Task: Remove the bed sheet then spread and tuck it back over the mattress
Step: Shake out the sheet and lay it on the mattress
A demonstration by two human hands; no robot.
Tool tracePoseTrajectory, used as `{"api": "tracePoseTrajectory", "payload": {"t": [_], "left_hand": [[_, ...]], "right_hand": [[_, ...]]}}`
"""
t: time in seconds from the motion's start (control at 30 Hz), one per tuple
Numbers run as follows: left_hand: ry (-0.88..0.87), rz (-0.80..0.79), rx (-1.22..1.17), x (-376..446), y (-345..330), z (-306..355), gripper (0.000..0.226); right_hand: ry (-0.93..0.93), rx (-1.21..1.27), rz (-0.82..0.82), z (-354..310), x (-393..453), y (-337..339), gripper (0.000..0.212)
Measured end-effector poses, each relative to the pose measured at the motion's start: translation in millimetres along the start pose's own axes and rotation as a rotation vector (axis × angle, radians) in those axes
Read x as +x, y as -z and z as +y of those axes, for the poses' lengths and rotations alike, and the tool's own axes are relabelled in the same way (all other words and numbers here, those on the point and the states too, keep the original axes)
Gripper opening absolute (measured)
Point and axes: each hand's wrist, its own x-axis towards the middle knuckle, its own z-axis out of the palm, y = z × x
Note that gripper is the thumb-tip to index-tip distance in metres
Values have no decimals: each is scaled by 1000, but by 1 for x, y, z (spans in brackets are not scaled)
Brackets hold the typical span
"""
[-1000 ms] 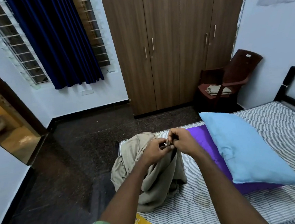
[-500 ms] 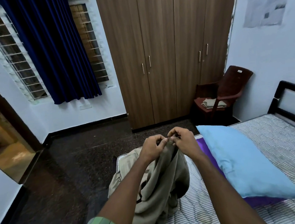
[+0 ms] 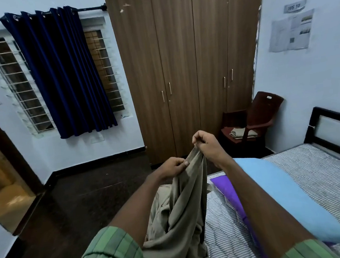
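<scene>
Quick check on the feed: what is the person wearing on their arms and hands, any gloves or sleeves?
No gloves: the left hand and right hand are bare, with no rings or watch visible. Both forearms are uncovered. Each arm has a green striped sleeve with darker bands, the left sleeve ending around the elbow and the right sleeve showing at the frame's bottom edge.

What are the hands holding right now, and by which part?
Both hold the bed sheet at its top edge: the right hand pinches the highest point, the left hand just below.

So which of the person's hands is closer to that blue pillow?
Right. The right hand pinches the sheet just above the blue pillow. The left hand grips the sheet further from the pillow, on the sheet's far side.
</scene>
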Motion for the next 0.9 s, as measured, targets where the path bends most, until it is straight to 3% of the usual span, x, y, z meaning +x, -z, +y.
{"api": "tracePoseTrajectory", "payload": {"t": [0.17,0.27,0.4,0.67,0.9], "left_hand": [[-13,21,51,6,20,12,33],[-17,-70,-120,8,28,44,19],[51,-5,-332,8,36,95,22],[30,544,-303,31,72,116,21],[-71,757,-30,42,114,165,27]], "right_hand": [[12,13,55,-19,18,18,37],[30,-43,33,-44,39,29,29],[80,-193,-13,-81,76,47,24],[144,-363,-13,-127,117,61,27],[176,-482,175,-128,130,70,31]]}}
